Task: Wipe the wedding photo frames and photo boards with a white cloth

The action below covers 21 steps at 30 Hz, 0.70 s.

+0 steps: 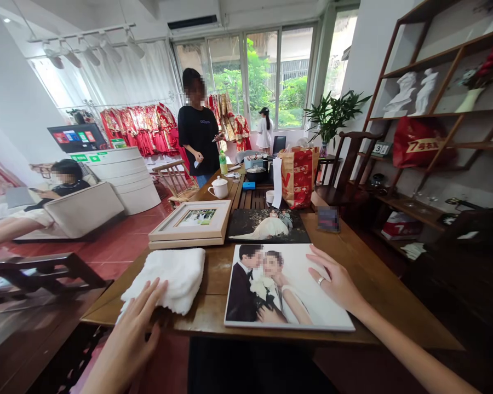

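My left hand (pixel 137 317) lies with fingers stretched out on the near edge of a folded white towel (pixel 170 279) at the wooden table's (pixel 378 295) left front. My right hand (pixel 332 276), a ring on one finger, rests flat and open on the right side of a large wedding photo print (pixel 279 287) lying in front of me. Behind that print sits a darker photo panel (pixel 267 225), and left of it a pale framed photo (pixel 193 221) stacked on another frame.
A white teapot (pixel 219 187), a red patterned bag (pixel 298 175), bowls and a green bottle (pixel 223 162) crowd the table's far end. One person stands there, another sits on a sofa (pixel 82 210) at left. Wooden shelves (pixel 435 115) line the right; a dark bench (pixel 45 271) stands left.
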Available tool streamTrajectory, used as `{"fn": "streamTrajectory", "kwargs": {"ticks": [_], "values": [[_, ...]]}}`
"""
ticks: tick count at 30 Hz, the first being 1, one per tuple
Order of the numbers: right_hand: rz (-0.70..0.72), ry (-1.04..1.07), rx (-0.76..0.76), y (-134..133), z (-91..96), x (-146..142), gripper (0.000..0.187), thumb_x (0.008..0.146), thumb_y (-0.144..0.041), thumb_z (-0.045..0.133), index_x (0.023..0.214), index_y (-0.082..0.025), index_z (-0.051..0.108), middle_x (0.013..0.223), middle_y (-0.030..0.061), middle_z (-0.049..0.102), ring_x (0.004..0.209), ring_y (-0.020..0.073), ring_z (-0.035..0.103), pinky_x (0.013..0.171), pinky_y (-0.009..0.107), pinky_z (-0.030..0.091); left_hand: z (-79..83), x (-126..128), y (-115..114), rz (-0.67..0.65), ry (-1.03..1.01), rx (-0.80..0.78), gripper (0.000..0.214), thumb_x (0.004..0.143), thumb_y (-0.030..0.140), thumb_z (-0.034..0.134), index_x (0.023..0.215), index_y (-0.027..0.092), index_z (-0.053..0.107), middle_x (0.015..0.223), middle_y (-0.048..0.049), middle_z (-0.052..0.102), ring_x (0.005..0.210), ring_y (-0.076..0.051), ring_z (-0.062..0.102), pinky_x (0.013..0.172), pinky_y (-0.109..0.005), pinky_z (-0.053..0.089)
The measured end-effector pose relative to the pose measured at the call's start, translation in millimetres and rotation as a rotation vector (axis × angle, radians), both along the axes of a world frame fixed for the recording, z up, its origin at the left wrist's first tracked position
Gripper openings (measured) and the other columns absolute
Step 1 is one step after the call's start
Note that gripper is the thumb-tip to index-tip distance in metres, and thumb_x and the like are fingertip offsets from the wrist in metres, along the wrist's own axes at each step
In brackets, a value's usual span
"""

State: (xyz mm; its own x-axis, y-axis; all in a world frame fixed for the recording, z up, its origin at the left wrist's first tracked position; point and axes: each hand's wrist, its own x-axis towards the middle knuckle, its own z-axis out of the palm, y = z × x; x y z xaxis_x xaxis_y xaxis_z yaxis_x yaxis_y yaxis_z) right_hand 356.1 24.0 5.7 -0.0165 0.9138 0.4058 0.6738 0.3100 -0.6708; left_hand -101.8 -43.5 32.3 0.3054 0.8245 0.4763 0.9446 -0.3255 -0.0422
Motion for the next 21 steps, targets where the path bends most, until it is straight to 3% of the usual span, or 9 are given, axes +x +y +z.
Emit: {"fn": "streamTrajectory", "kwargs": {"ticks": [5,10,14,17,21], "values": [[-0.004,0.088,0.018,-1,0.9,0,0.033,0.078,-0.029,0.058,0.109,-0.019,0.065,0.141,0.0119,0.045,0.125,0.0294,0.048,0.103,0.046,0.041,0.9,5,18,0.119,0.054,0.169,0.042,0.078,0.018,0.041,0.119,0.019,0.051,0.106,-0.0109,0.063,0.099,-0.031,0.059,0.077,-0.043,0.046],[0.010,0.280,-0.008,1,-4.4,0,0.035,0.074,-0.031,0.065,0.107,-0.020,0.065,0.142,0.0123,0.043,0.127,0.0296,0.045,0.092,0.041,0.052,13.7,43,13,0.031,-0.163,0.310,0.025,0.079,0.017,0.043,0.102,0.018,0.051,0.095,-0.0089,0.057,0.087,-0.025,0.057,0.073,-0.036,0.046],[-0.001,0.332,-0.014,2,-6.2,-1,0.036,0.071,-0.032,0.068,0.104,-0.020,0.066,0.141,0.0128,0.044,0.127,0.0295,0.045,0.092,0.041,0.052,19.1,101,5,-0.202,-0.354,0.278,0.030,0.078,0.013,0.045,0.108,0.019,0.047,0.112,-0.0112,0.049,0.108,-0.025,0.051,0.086,-0.035,0.045],[0.002,0.320,0.007,1,-6.1,-2,0.036,0.072,-0.033,0.068,0.106,-0.019,0.065,0.139,0.0136,0.046,0.126,0.0287,0.047,0.094,0.041,0.051,14.8,143,9,-0.373,-0.307,0.129,0.039,0.071,0.007,0.044,0.108,0.018,0.045,0.129,-0.0143,0.042,0.129,-0.030,0.034,0.099,-0.044,0.038],[0.011,0.199,0.046,1,-4.9,-1,0.035,0.077,-0.034,0.063,0.109,-0.020,0.064,0.138,0.0127,0.048,0.125,0.0281,0.048,0.097,0.043,0.048,-0.3,169,23,-0.371,-0.229,-0.078,0.068,0.057,0.003,0.040,0.125,0.013,0.037,0.135,-0.0162,0.043,0.136,-0.031,0.024,0.107,-0.054,0.026]]}}
